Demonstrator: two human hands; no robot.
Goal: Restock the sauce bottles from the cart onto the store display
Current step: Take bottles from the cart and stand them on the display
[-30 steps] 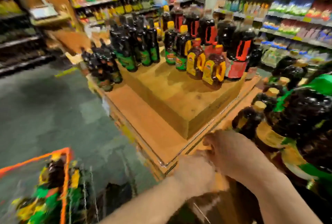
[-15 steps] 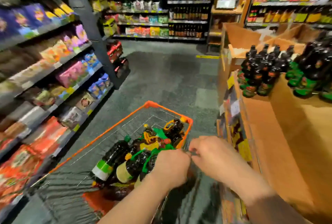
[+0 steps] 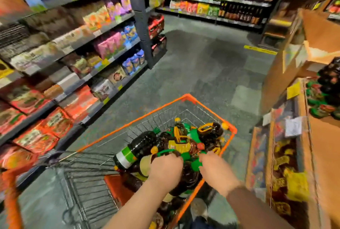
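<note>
Dark sauce bottles (image 3: 147, 146) lay heaped in the orange-rimmed wire cart (image 3: 211, 111), which stood in the aisle beside the wooden store display (image 3: 303, 103). Both forearms reached down into it: the left hand (image 3: 165, 168) and right hand (image 3: 215, 166) curled, knuckles up, around green bottle handles (image 3: 195, 164)

1. The cart (image 3: 190, 98) is showing an orange rim over silver wire mesh.
2. The sauce bottles (image 3: 145, 144) are showing dark brown bodies with green, yellow and white labels.
3. The floor (image 3: 198, 67) is showing mottled grey-green.
4. The store display (image 3: 321, 136) is showing tan wood.
</note>
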